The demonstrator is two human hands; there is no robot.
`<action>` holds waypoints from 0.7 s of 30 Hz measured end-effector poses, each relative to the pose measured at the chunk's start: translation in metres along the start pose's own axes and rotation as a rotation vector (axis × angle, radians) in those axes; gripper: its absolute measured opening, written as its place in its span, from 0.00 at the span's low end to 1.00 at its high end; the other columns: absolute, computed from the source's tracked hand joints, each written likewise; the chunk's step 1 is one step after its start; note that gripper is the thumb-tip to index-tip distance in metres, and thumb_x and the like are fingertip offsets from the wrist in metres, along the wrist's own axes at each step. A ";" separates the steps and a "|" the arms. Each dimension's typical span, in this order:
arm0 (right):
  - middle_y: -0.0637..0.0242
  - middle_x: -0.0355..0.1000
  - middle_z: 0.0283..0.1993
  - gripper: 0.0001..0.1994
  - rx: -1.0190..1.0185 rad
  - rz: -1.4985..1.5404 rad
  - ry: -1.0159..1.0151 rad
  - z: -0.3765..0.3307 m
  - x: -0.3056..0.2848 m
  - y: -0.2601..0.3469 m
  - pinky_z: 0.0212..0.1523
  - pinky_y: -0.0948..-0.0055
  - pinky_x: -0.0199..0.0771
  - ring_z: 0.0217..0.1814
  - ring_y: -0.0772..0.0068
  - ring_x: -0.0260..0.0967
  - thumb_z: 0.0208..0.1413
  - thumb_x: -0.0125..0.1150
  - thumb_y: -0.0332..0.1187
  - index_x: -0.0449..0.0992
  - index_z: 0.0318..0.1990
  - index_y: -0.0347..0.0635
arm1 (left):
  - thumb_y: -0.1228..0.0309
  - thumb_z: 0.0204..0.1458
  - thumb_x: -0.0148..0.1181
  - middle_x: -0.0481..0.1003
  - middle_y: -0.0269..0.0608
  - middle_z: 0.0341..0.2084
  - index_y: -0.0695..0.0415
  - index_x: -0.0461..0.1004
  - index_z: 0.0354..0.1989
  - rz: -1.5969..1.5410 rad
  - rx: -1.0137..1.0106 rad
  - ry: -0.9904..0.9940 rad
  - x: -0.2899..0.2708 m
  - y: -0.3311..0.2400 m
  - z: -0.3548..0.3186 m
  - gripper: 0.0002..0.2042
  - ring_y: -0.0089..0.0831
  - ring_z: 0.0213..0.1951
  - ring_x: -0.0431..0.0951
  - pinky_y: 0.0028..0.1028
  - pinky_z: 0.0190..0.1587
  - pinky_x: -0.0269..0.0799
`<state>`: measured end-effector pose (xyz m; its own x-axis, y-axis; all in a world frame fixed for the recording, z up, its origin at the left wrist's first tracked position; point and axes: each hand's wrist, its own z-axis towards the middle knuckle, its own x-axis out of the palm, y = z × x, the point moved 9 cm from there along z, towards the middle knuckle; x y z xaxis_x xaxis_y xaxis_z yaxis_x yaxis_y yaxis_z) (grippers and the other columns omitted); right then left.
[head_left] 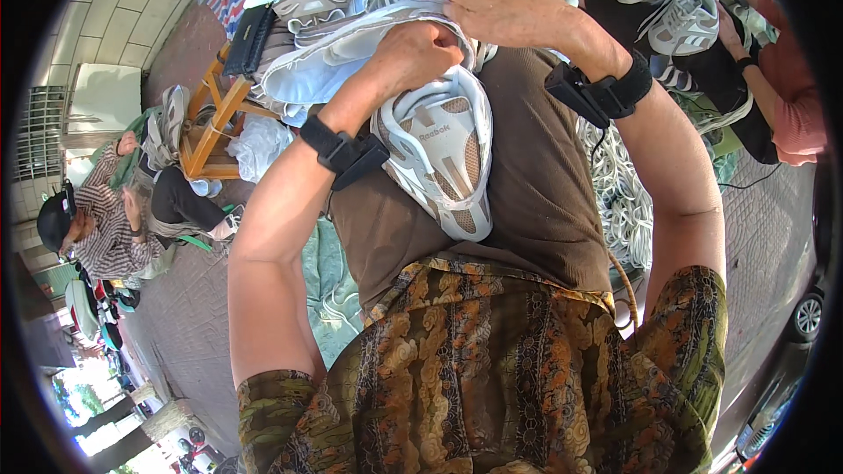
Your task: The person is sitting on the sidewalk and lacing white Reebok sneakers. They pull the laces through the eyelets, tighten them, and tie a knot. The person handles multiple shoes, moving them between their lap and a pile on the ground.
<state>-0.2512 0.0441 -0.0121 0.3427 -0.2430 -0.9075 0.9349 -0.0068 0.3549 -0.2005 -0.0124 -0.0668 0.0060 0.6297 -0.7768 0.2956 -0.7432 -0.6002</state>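
A white and beige sneaker (443,154) lies between my thighs, its toe toward me. My left hand (420,54) is closed at the far end of this sneaker, fingers curled inward; what they grip is hidden. Just beyond and to the right, my right hand (505,10) reaches over the pile with bent fingers, close to the left one. What its fingertips hold cannot be made out. Under and beside my hands are pale blue-lined shoe uppers (303,75), stacked on each other. Both wrists carry black strapped devices.
A wooden stool (211,127) with a black case (248,39) stands at left, beside a white plastic bag (261,147). Bundled white laces (623,211) lie right of my leg. One person (114,228) sits at left; another person (786,92) handles sneakers (685,17) at right.
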 end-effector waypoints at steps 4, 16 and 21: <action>0.47 0.73 0.46 0.16 -0.063 0.070 -0.185 -0.019 -0.007 0.003 0.46 0.55 0.71 0.44 0.44 0.71 0.60 0.47 0.29 0.67 0.54 0.38 | 0.63 0.48 0.54 0.76 0.35 0.24 0.59 0.77 0.32 -0.266 -0.086 0.055 0.008 0.022 -0.001 0.12 0.25 0.28 0.73 0.29 0.33 0.68; 0.51 0.73 0.36 0.18 0.204 0.048 -0.272 -0.084 0.026 0.012 0.37 0.58 0.75 0.37 0.48 0.74 0.54 0.58 0.30 0.63 0.50 0.33 | 0.71 0.51 0.61 0.78 0.41 0.39 0.58 0.77 0.46 0.059 0.522 -0.213 -0.011 -0.011 -0.031 0.14 0.34 0.40 0.77 0.33 0.45 0.72; 0.54 0.74 0.33 0.15 0.130 -0.357 -0.262 -0.061 0.044 0.023 0.37 0.59 0.75 0.33 0.58 0.77 0.49 0.60 0.32 0.65 0.40 0.32 | 0.72 0.50 0.61 0.78 0.43 0.41 0.59 0.76 0.47 -0.254 0.301 -0.108 -0.016 -0.001 -0.029 0.15 0.35 0.44 0.76 0.33 0.50 0.70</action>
<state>-0.2093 0.0923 -0.0573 -0.0494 -0.4400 -0.8966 0.9651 -0.2522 0.0706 -0.1731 -0.0152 -0.0489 -0.1362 0.7866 -0.6022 -0.0180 -0.6098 -0.7924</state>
